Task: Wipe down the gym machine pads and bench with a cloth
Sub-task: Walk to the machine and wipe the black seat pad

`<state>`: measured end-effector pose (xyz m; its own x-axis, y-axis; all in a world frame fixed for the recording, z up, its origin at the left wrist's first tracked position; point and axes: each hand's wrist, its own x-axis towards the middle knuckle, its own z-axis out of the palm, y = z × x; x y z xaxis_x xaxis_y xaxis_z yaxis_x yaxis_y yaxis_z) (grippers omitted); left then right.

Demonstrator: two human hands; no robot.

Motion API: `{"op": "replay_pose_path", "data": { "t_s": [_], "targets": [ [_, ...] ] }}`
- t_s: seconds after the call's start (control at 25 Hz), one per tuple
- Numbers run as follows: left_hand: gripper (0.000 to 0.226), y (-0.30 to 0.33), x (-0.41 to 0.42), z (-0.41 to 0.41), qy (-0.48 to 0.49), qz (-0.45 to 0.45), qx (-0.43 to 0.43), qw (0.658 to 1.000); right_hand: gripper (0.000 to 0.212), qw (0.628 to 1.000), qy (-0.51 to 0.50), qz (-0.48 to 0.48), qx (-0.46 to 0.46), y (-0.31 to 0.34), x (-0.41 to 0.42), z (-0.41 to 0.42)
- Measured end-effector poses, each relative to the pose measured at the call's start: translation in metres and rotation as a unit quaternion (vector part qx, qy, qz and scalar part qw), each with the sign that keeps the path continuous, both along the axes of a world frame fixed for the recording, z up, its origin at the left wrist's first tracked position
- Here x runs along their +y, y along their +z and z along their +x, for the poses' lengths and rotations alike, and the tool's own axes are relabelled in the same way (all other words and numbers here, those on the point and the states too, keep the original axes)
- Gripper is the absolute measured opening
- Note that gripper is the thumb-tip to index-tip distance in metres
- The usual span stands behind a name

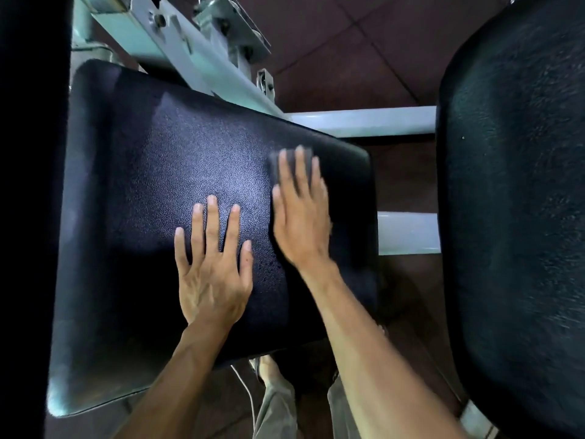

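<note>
While both hands press flat, right hand (300, 213) on cloth (289, 160), pad (142, 172).

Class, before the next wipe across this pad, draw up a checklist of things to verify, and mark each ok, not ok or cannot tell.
1. Cloth under the right hand: ok, flat fingers press it.
2. Left hand braces flat on the pad: ok.
3. Cloth lies on the pad, not past its edge: ok.
4. Cloth damp: cannot tell, blurred.
5. Pad's left half wiped: cannot tell.
</note>
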<state>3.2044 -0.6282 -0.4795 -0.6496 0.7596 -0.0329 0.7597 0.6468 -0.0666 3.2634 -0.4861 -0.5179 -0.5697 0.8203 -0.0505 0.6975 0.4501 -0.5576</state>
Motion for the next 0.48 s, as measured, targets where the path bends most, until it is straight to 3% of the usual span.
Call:
{"op": "replay_pose_path", "data": {
  "t_s": [0.12,0.24,0.4,0.48],
  "targets": [
    [0.057,0.000,-0.001,0.000,0.003,0.005,-0.006,1.000,0.054,0.995,0.093,0.005,-0.026,-0.003,-0.089,0.085],
    [0.056,0.000,-0.002,0.001,0.004,0.010,-0.004,1.000,0.055,0.998,0.007,-0.032,-0.057,-0.021,-0.108,0.154],
    [0.056,-0.002,-0.001,0.002,0.003,0.007,-0.003,1.000,0.055,0.982,-0.172,-0.056,-0.060,-0.034,-0.004,0.094],
    [0.056,-0.002,-0.002,0.002,0.001,0.005,-0.001,1.000,0.056,0.975,-0.205,-0.071,-0.052,-0.025,0.036,0.036]
  ]
}}
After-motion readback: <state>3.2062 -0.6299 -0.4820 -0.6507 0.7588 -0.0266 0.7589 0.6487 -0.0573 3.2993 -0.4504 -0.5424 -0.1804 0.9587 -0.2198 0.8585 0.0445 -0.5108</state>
